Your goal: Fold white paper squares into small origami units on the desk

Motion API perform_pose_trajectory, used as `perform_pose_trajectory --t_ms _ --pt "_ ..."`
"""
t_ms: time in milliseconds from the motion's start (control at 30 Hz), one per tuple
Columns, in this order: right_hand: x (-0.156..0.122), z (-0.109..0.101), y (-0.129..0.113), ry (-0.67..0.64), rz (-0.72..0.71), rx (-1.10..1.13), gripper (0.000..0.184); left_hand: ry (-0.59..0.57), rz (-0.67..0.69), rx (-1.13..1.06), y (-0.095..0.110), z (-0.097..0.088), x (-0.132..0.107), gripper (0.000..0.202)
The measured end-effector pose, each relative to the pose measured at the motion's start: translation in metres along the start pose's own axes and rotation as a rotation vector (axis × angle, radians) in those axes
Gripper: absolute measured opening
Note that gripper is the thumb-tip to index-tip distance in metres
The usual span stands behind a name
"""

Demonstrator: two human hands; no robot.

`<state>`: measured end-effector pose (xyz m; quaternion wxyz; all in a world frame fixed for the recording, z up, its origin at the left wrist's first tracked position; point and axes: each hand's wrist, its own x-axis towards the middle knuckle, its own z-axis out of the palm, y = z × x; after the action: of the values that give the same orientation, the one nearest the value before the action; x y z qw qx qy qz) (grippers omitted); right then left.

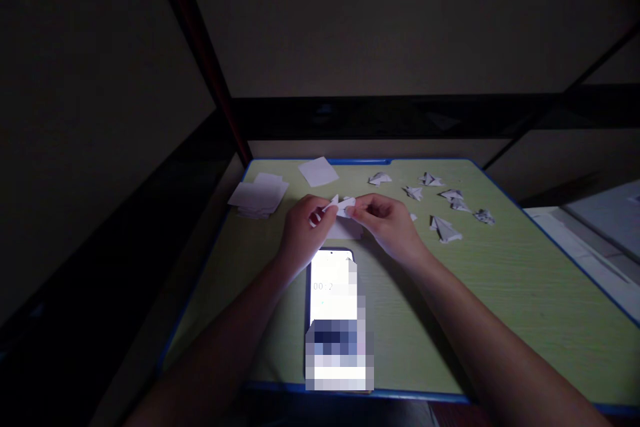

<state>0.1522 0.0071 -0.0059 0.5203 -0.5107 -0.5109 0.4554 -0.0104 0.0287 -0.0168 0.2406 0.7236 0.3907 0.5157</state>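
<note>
A small piece of folded white paper [344, 207] is held up between my two hands, above the middle of the table. My left hand [306, 227] pinches its left side with thumb and fingers. On the other side, my right hand [387, 220] grips the right end between thumb and forefinger. Part of the folded paper is hidden by my fingers. Beneath it a flat white sheet [345, 229] lies on the tabletop. A lit phone [333, 293] showing a timer lies just in front of my hands.
The green table [240, 320] has a blue edge. A stack of white paper squares [260, 193] sits at the left, and a single square [319, 172] at the back. Several folded paper pieces [445, 229] are scattered at the right. Papers [590, 247] lie beyond the right edge.
</note>
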Motion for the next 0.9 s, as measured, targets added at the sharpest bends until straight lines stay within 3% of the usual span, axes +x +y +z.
perform_pose_trajectory --t_ms 500,767,900 --pt "0.001 -0.002 0.007 0.014 -0.069 -0.085 0.033 0.01 -0.064 0.034 -0.006 0.001 0.001 0.008" --pt "0.001 0.003 0.01 0.046 -0.125 -0.047 0.029 0.048 -0.239 -0.153 -0.005 0.005 0.001 0.015" --pt "0.0 0.006 0.012 0.11 -0.143 -0.001 0.026 0.065 -0.25 -0.176 -0.002 0.004 0.001 0.024"
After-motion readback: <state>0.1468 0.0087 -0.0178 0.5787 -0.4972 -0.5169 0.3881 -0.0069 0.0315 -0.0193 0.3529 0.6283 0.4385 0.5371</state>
